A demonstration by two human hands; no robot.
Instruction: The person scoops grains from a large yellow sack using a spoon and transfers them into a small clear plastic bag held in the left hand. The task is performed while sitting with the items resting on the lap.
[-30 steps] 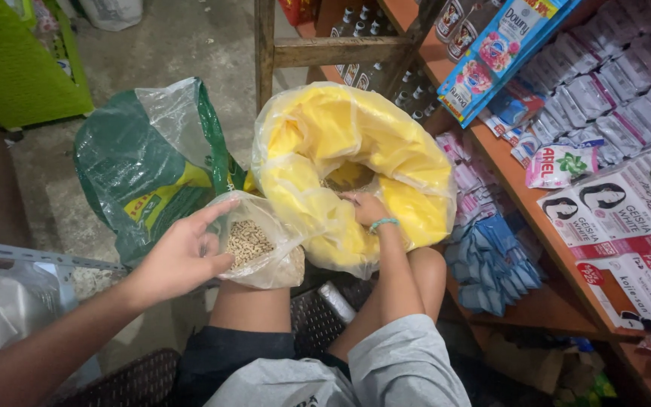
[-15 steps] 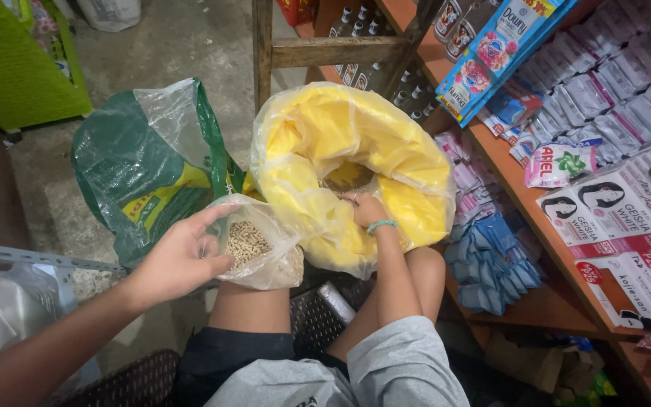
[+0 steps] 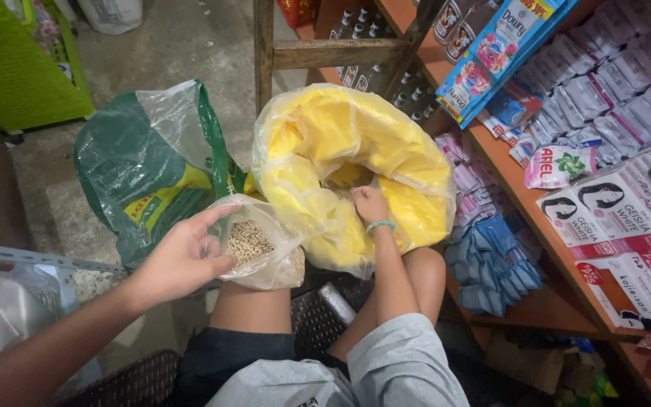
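My left hand (image 3: pixel 182 256) holds open a small clear plastic bag (image 3: pixel 261 245) partly filled with pale grain, resting on my left knee. My right hand (image 3: pixel 371 205) reaches down into a big yellow sack (image 3: pixel 318 143) lined with clear plastic; its fingers are buried in the grain at the sack's mouth, so what they hold is hidden. A light band circles the right wrist. The sack stands between my knees and a shelf.
A green plastic sack (image 3: pixel 137 166) stands left of the yellow one. A wooden shelf (image 3: pixel 544 218) at right carries sachets and packets; blue sachet strips (image 3: pixel 495 252) hang beside my right knee. A wooden ladder frame (image 3: pixel 333 53) and bottles stand behind. A green crate (image 3: pixel 16 68) sits at far left.
The right hand has stayed in the yellow sack, shifting slightly. The left hand keeps the small bag open in the same place.
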